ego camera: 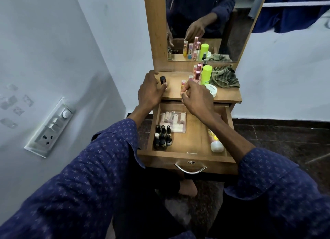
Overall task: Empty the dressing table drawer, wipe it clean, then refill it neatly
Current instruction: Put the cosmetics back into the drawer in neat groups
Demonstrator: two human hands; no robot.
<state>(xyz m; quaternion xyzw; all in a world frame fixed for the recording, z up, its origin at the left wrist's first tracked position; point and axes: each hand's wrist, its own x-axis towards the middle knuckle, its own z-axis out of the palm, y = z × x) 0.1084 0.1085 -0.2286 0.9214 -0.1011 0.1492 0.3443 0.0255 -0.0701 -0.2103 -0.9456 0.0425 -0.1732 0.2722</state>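
Left hand (150, 91) curls around a small dark round-capped bottle (162, 80) standing on the wooden tabletop (174, 88); right hand (197, 99) pinches a slim pink-and-yellow tube (183, 85) (fingertips closed); below, the open wooden drawer (189, 140) holds black nail-polish bottles (162, 136).

Lower centre, drawer (187, 145): six dark nail-polish bottles (162, 136); one clear pouch (172, 120); one white tube (215, 141); one green cloth (224, 76), centre right.
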